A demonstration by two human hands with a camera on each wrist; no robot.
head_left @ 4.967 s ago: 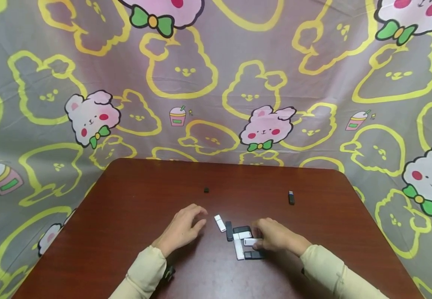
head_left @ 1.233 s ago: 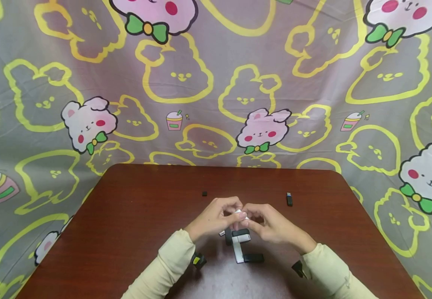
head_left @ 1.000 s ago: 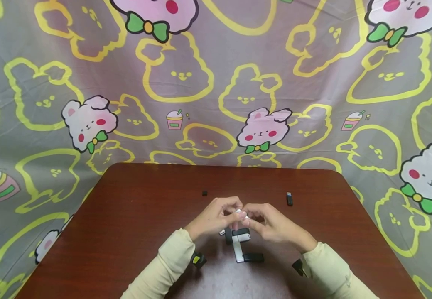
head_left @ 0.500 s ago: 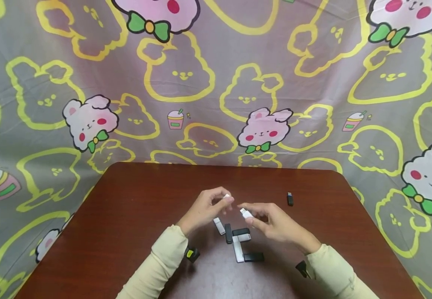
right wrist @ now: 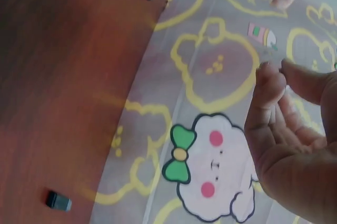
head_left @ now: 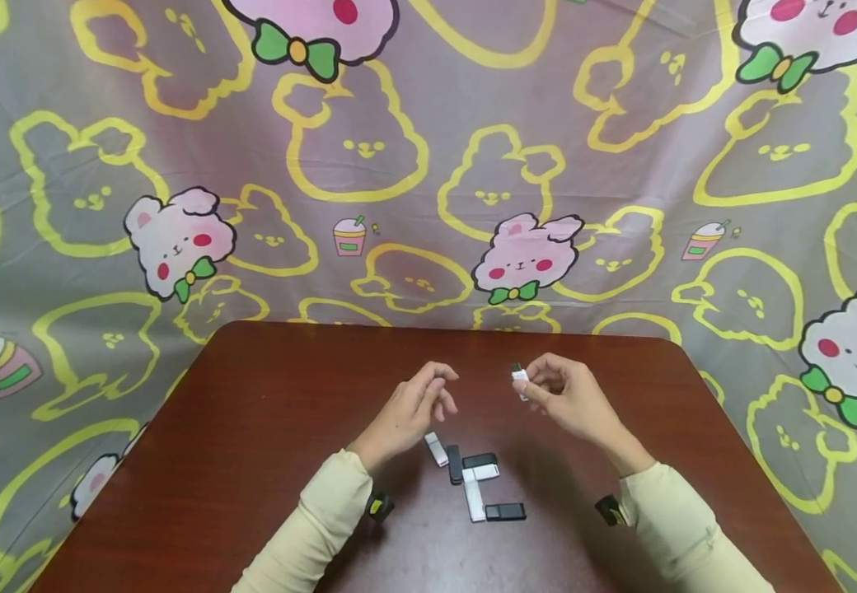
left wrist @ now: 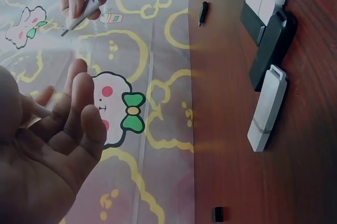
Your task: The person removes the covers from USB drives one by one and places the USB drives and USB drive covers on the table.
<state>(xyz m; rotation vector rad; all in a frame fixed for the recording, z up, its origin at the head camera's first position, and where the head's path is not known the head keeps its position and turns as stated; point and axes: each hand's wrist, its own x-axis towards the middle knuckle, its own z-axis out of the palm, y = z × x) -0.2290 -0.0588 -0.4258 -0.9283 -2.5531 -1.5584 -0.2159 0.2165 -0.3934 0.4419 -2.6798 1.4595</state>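
Observation:
My right hand (head_left: 577, 399) pinches a white USB flash drive (head_left: 521, 385) above the table, its plug end uncovered and pointing away; in the left wrist view that drive (left wrist: 84, 16) is tilted. To its left, my left hand (head_left: 402, 412) is raised; the left wrist view shows a small white cap (left wrist: 40, 109) between its thumb and fingers, mostly hidden. On the table below lie a white drive (head_left: 436, 450), an upright-lying black drive (head_left: 454, 464), another black one (head_left: 480, 459), a short white one (head_left: 484, 472), a longer white one (head_left: 475, 498) and a black one (head_left: 506, 512).
A black drive (right wrist: 58, 201) with bare plug lies at the table's far right, hidden behind my right hand in the head view. A small black cap (left wrist: 217, 214) lies beyond my left hand. A printed curtain (head_left: 369, 272) hangs behind the brown table (head_left: 265, 461).
I picked the white drive up from the group and brought it to both hands. Its cap came off into my left hand; the hands parted, the right moving up and right with the drive.

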